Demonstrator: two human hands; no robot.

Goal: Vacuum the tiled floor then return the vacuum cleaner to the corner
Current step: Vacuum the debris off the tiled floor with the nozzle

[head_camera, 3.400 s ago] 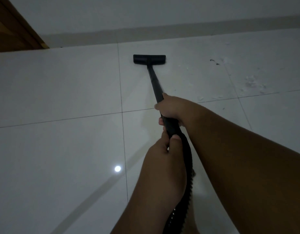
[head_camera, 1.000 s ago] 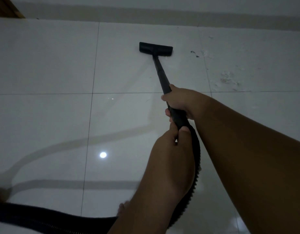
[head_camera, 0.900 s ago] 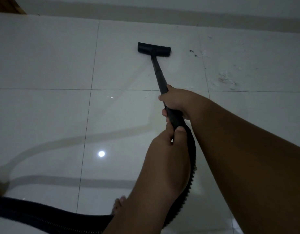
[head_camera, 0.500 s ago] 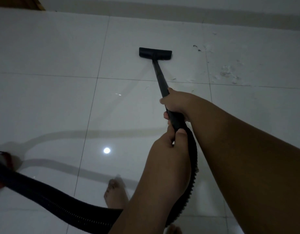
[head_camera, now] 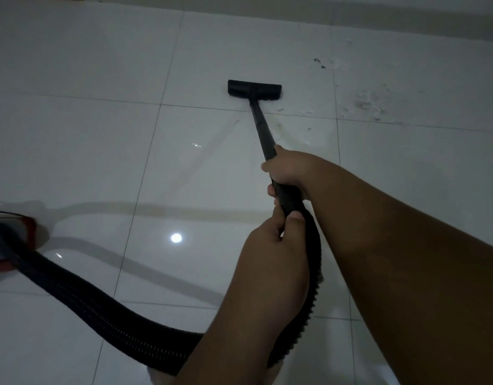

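Note:
A black vacuum wand (head_camera: 263,129) slants away from me to a flat black floor nozzle (head_camera: 254,88) resting on the glossy white tiled floor (head_camera: 101,151). My right hand (head_camera: 288,169) grips the wand higher up; my left hand (head_camera: 275,254) is closed around the handle end just below it. From there a ribbed black hose (head_camera: 95,307) loops under my arms and runs left to the red vacuum body (head_camera: 9,240), partly cut off at the left edge.
Pale crumbs and dark specks of debris (head_camera: 364,102) lie on the tiles right of the nozzle. A grey skirting (head_camera: 406,26) runs along the far wall. A ceiling light reflection (head_camera: 176,237) glints on the floor.
The nozzle has been pulled back toward me, now close to a tile joint. The view has swung left, bringing more hose and the red vacuum body into sight. Both hands keep their grip.

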